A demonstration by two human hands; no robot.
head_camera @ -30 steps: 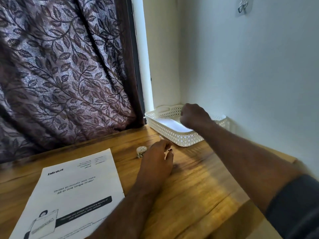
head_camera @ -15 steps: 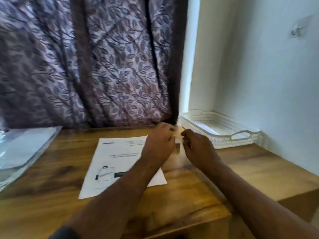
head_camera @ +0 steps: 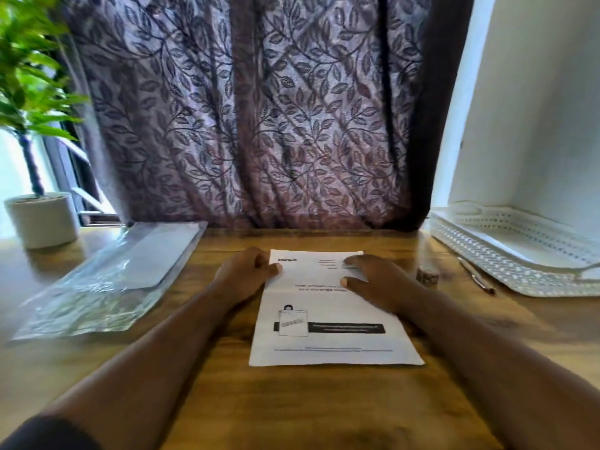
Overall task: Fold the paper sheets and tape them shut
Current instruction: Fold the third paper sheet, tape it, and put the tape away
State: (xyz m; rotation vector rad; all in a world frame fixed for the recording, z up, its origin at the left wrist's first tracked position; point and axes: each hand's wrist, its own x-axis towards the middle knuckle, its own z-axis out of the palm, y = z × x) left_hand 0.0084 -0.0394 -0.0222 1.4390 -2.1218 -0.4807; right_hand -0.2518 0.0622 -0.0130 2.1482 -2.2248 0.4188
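While the left grip (head_camera: 246,274) pinched the far corner of the printed sheet (head_camera: 334,319) and the right grip (head_camera: 373,280) lay spread flat on it, an uneven lift could have skewed the fold across the wooden surface (head_camera: 324,410).

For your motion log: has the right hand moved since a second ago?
Yes: the right hand left the white tray, moving left onto the paper sheet.

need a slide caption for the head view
Left hand and right hand touch an unfolded white printed paper sheet on the wooden table
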